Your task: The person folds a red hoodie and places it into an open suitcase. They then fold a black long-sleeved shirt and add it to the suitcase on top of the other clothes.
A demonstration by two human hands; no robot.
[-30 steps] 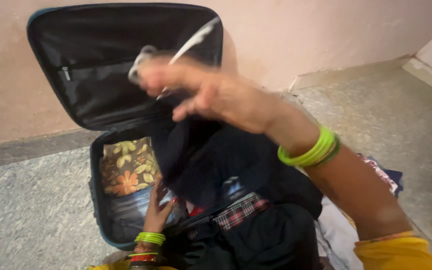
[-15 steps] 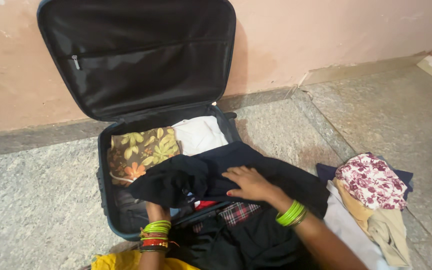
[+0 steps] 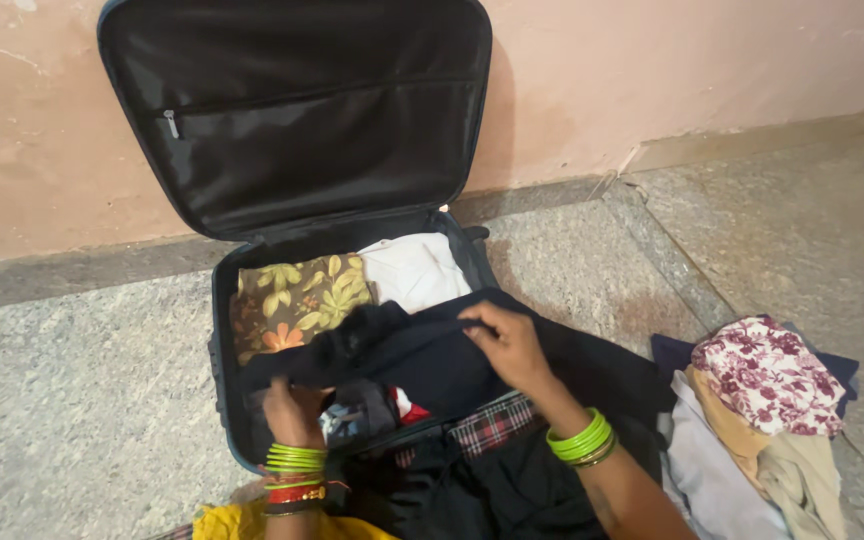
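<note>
a black garment [image 3: 432, 355] is draped across the near half of the open suitcase [image 3: 220, 330] and over its right edge onto the floor [image 3: 72, 390]. its upper fold is pinched by the right hand [image 3: 512, 345], fingers clenched on the cloth. the left hand [image 3: 290, 412] is set at the near left corner of the suitcase, partly under the garment; whether anything is grasped there cannot be told. a floral cloth [image 3: 297, 300] and a white cloth [image 3: 414, 270] are packed along the far edge, and a plaid piece [image 3: 492, 425] is seen at the near edge. the lid [image 3: 292, 110] is propped against the wall [image 3: 652, 70]. a clothes pile [image 3: 762, 400] is heaped on the floor to the right. compared with half a second earlier, the right hand has been raised from flat on the garment to its fold, and the left hand has been uncovered.
</note>
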